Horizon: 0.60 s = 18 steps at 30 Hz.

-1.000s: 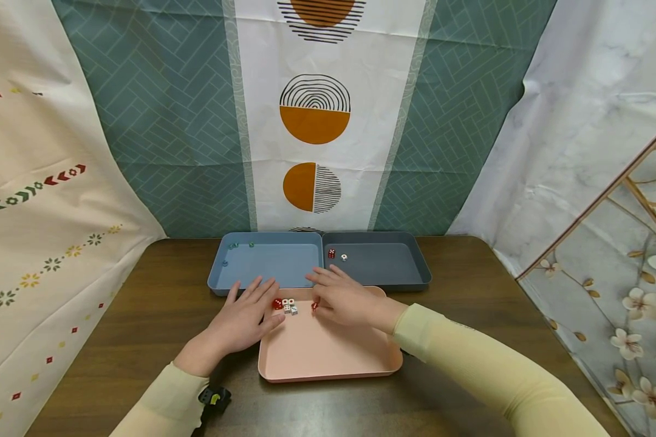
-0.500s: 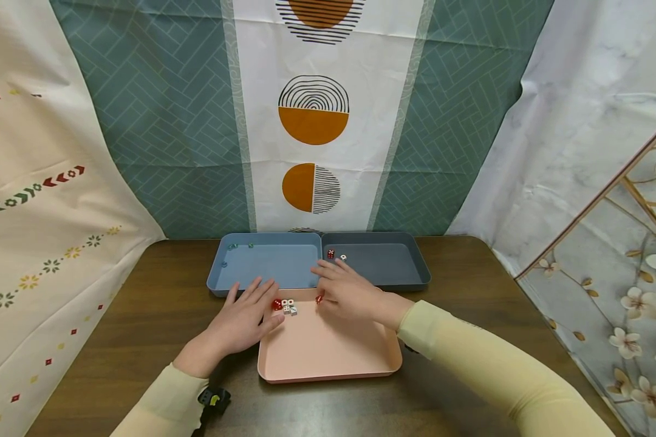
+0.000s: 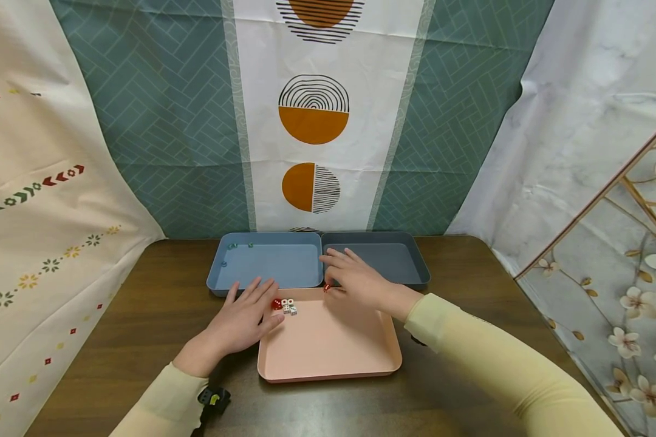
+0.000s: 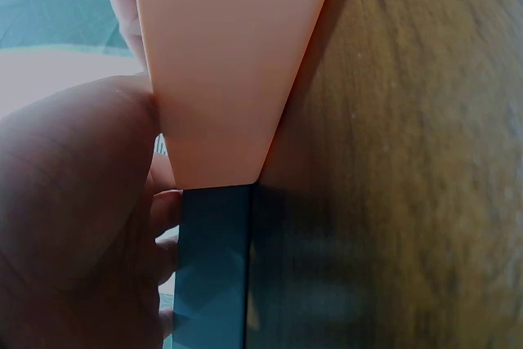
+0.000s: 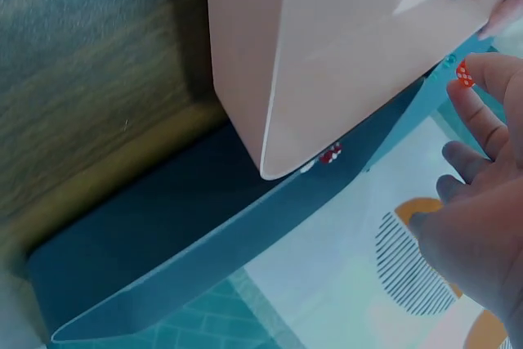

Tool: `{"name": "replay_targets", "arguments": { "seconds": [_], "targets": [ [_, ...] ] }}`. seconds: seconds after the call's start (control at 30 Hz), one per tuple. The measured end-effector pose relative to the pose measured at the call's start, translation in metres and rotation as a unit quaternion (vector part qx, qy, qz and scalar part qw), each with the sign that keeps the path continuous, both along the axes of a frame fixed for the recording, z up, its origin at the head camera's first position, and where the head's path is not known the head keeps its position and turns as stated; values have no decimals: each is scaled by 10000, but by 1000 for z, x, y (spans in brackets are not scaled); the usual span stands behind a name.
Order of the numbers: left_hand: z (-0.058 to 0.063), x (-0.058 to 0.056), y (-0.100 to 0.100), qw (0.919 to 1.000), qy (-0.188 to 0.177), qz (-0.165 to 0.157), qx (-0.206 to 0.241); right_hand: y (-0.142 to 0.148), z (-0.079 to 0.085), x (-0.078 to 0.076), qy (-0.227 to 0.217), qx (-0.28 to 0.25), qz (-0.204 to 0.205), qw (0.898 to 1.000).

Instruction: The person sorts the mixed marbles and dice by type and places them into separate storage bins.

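Note:
Between thumb and index finger my right hand [image 3: 359, 285] pinches a red die [image 5: 465, 73], held over the far edge of the pink tray [image 3: 328, 352]. Its other fingers spread toward the dark grey tray [image 3: 396, 261]. My left hand [image 3: 246, 318] rests with straight fingers on the pink tray's left rim. Close to its thumb, several white dice [image 3: 288, 306] sit in a cluster inside the pink tray, beside another red die [image 3: 276, 304]. In the right wrist view, a red die [image 5: 331, 153] and part of a white one [image 5: 308, 166] show in the dark grey tray.
Left of the dark grey tray, touching it, stands a blue tray [image 3: 273, 267] with several small greenish pieces [image 3: 232, 246]. All the trays stand on a brown wooden table [image 3: 158, 285]. Patterned cloths [image 3: 197, 121] hang behind the table and at both sides.
My right hand has moved away from me and slightly right, carrying the red die from over the pink tray to its far edge. My left hand has stayed in place.

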<state>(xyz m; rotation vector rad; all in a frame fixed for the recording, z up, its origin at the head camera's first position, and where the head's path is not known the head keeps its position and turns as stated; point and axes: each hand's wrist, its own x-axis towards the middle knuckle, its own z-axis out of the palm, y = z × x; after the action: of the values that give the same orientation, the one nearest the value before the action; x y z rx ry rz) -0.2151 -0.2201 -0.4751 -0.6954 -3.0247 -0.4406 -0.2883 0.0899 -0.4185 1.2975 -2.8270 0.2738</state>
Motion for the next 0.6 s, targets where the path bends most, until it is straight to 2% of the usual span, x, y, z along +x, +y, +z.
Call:
{"name": "replay_targets", "arguments": {
  "seconds": [0.6],
  "targets": [
    [0, 1, 0, 10000, -7, -5, 31, 21, 11, -18, 45, -51, -527, 9986]
  ]
}}
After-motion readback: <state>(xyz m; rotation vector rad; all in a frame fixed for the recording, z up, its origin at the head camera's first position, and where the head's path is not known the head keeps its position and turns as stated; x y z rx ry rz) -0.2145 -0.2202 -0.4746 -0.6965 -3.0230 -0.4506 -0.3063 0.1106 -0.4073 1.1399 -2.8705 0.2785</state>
